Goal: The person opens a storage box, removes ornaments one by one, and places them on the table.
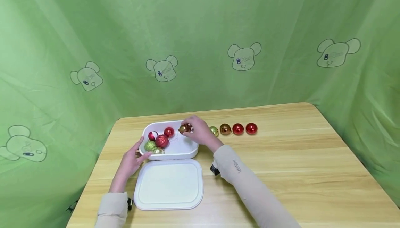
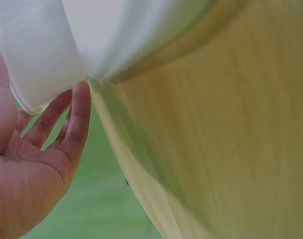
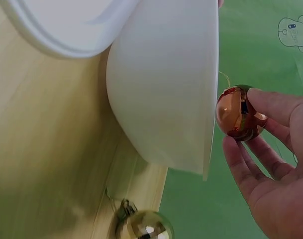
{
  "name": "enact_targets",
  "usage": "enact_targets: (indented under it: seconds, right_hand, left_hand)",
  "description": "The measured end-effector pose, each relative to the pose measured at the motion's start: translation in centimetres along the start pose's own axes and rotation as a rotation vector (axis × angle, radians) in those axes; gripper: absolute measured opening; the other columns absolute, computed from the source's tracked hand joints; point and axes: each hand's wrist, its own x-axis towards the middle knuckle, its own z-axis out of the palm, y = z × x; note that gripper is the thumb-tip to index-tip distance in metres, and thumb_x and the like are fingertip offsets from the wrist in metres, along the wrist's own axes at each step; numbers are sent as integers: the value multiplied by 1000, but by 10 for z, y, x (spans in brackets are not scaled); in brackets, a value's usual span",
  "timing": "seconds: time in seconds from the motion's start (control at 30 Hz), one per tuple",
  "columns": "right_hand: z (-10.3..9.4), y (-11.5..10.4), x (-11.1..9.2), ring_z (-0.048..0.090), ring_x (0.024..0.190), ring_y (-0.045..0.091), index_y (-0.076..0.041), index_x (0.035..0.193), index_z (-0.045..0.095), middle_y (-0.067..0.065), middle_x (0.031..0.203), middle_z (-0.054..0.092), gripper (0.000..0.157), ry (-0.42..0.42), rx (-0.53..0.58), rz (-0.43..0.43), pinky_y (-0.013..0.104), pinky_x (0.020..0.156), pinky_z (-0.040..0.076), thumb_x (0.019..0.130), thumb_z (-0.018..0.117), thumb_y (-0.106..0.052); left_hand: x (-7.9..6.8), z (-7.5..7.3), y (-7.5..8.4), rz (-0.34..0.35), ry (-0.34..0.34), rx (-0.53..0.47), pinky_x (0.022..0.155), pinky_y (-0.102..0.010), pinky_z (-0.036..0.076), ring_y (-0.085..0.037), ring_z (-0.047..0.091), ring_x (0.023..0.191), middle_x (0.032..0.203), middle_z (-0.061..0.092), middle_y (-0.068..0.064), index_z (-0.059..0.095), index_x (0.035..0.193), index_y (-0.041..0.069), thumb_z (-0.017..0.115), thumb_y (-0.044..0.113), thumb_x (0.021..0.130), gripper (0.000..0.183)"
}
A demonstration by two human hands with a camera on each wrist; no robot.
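Observation:
My right hand [image 1: 198, 130] pinches a shiny copper-gold Christmas bauble [image 3: 238, 113] between thumb and fingertips, above the right part of a white plastic box [image 1: 184, 156]. A thin loop of string shows on the bauble. At the box's front left corner, my left hand [image 1: 131, 160] is spread, its fairly straight fingers [image 2: 79, 117] touching the outer wall. Inside the box lie a red-and-white bauble [image 1: 152, 135], a small red bauble [image 1: 169, 132], a larger textured red bauble [image 1: 162, 141], a glittery green bauble [image 1: 150, 146] and a pale gold bauble [image 1: 157, 150].
Right of the box, a row on the wooden table [image 1: 281, 158] holds a yellow-green bauble [image 1: 214, 131], a bronze bauble [image 1: 225, 129] and two red baubles, one at the row's end [image 1: 251, 128]. A white lid [image 1: 168, 184] lies before the box. Green curtain [image 1: 200, 92] hangs behind.

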Motion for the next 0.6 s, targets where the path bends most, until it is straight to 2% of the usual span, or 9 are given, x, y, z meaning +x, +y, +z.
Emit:
enact_targets:
  seconds: [0.3,0.6]
  right_hand:
    - [-15,14,-8,60,128,31,-13,131,68,11,140,62,45,11,1,23,51,115,47,89,82,-21]
    - [-29,28,-17,61,124,31,-13,132,68,11,137,63,46,28,9,43,50,111,51,89,82,-20]
  left_hand:
    - [-1,0,1,8,7,17,104,-51,57,-42,64,122,152,49,-31,20,166,14,71,36,98,88]
    - [-1,0,0,8,7,12,100,-48,59,-41,64,122,151,50,-31,21,166,13,71,36,98,87]
